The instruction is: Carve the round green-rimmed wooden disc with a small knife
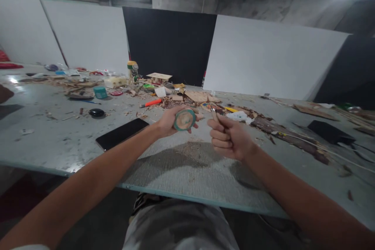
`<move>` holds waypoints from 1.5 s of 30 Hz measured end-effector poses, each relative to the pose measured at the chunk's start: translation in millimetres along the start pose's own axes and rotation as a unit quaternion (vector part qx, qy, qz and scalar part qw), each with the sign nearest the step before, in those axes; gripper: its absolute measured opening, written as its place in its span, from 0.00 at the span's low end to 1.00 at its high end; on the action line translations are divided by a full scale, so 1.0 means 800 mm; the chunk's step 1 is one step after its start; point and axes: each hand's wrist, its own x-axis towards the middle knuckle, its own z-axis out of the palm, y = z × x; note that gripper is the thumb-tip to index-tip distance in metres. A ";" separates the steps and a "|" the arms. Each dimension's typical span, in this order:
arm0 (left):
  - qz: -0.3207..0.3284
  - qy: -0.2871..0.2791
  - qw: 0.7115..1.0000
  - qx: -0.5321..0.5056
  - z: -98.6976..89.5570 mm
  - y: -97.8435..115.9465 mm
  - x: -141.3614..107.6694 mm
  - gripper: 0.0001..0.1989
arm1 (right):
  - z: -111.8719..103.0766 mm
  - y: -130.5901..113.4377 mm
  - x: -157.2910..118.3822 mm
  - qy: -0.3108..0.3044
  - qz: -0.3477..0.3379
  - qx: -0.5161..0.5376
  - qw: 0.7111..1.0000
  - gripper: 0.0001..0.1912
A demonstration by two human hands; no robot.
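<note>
My left hand (171, 121) is closed around a round wooden disc (184, 120) with a teal rim, its pale, carved-looking face turned toward me. To its right, my right hand (227, 137) makes a fist around a small carving tool (215, 115). The tool has a light wooden handle, and its short metal tip points up and away; the exact blade shape is too blurred to tell. A small gap separates the tip from the disc. Wood shavings (190, 149) lie on the table beneath both hands.
A black phone (122, 134) lies left of my left forearm, with a black mouse-like object (96, 113) beyond it. An orange-handled cutter (152, 103), bark strips (271, 125), a teal container (100, 92) and a black box (331, 131) with a cable surround the work spot. Another person's hand (5, 93) shows far left.
</note>
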 end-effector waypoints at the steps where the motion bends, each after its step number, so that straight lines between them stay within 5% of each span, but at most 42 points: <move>1: 0.000 0.006 1.000 -0.011 -0.002 0.001 -0.001 0.17 | -0.003 0.001 0.001 0.018 0.000 -0.037 0.999 0.22; 7: -0.031 0.008 0.999 -0.022 0.000 0.001 -0.005 0.12 | -0.002 0.021 0.015 0.143 -0.058 -0.252 0.955 0.16; 13: 0.022 0.056 0.998 0.003 0.018 -0.007 -0.001 0.13 | 0.002 0.039 0.026 0.215 -0.190 -0.403 0.869 0.16; 25: -0.047 -0.015 0.999 0.021 0.011 -0.009 -0.007 0.23 | -0.001 0.027 0.025 0.237 -0.193 -0.288 0.907 0.16; 33: -0.064 -0.053 0.996 -0.013 0.002 0.000 -0.008 0.29 | -0.009 0.027 0.029 0.260 -0.234 -0.305 0.886 0.17; 36: -0.089 -0.052 0.994 -0.047 -0.001 0.001 -0.009 0.24 | -0.018 0.026 0.026 0.270 -0.236 -0.350 0.865 0.16; 42: -0.225 -0.107 0.968 0.010 0.002 -0.014 -0.009 0.24 | -0.013 0.030 0.023 0.231 -0.223 -0.451 0.833 0.14; 45: -0.222 -0.088 0.971 0.007 0.004 -0.018 -0.006 0.20 | -0.009 0.032 0.023 0.228 -0.223 -0.441 0.839 0.12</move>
